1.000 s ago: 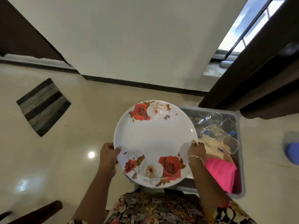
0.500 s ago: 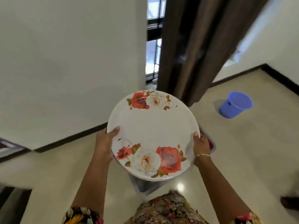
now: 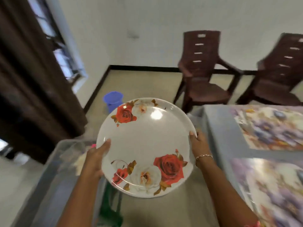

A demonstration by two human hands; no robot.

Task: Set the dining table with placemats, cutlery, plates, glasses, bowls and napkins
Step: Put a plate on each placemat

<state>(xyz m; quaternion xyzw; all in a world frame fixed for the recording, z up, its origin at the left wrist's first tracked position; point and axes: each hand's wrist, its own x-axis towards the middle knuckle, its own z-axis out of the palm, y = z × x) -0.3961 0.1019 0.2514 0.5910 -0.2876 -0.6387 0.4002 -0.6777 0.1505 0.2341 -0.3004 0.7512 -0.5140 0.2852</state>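
Plates up first: the rose-printed plate [image 3: 146, 145] rides in mid-air, the left hand [image 3: 96, 158] gripping its left rim with the thumb on top, the right hand [image 3: 197, 141] gripping its right rim. Right of the plate, the bench [image 3: 219, 131] already wears two floral placemats [image 3: 270, 126], and through the blur I make out nothing set on them. Left of the plate sits a grey plastic tub [image 3: 49, 169], contents too smeared to name. My reckoning: mats done, plates just starting, cutlery, glasses, bowls and napkins all left. No brand, label or lettering reads anywhere.
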